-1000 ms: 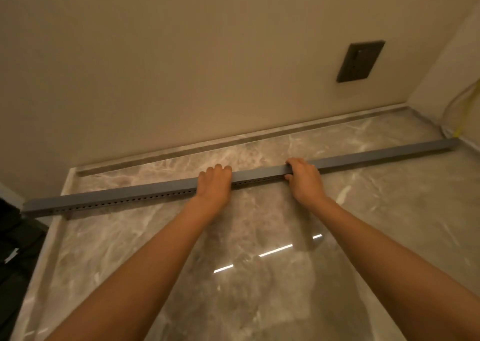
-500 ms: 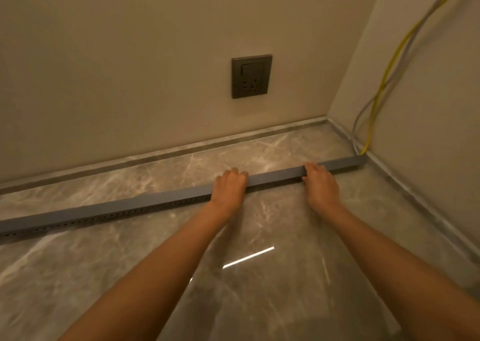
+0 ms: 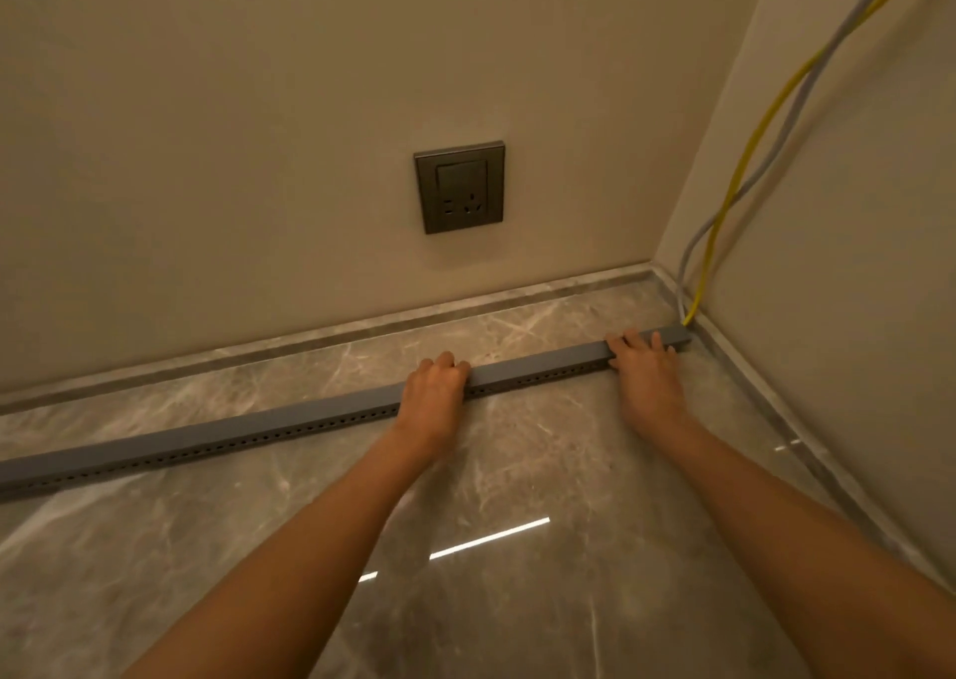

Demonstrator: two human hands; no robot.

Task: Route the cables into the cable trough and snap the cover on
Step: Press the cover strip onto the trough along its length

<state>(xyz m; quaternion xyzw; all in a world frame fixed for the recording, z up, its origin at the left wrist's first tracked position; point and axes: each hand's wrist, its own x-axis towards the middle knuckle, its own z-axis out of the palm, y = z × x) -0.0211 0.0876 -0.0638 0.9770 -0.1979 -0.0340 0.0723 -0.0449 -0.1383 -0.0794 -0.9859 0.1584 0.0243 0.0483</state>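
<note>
A long grey cable trough [image 3: 269,427] with its cover on lies across the marble floor, running from the left edge to the right wall. Small holes line its near side. My left hand [image 3: 433,393] presses down on its top about the middle, fingers curled over the far edge. My right hand [image 3: 644,368] lies flat on the trough close to its right end. A yellow cable [image 3: 751,161] and a grey cable [image 3: 786,124] hang down the right wall and go into the trough's right end by the corner.
A dark wall socket [image 3: 459,187] sits on the back wall above the marble skirting [image 3: 310,339]. The right wall [image 3: 853,264] meets the floor just past the trough's end. Glossy floor [image 3: 465,549] reflects a ceiling light in front of me.
Both hands have slid to the right along the trough, the right one now close to its end by the wall. The view has swung right and a little closer.
</note>
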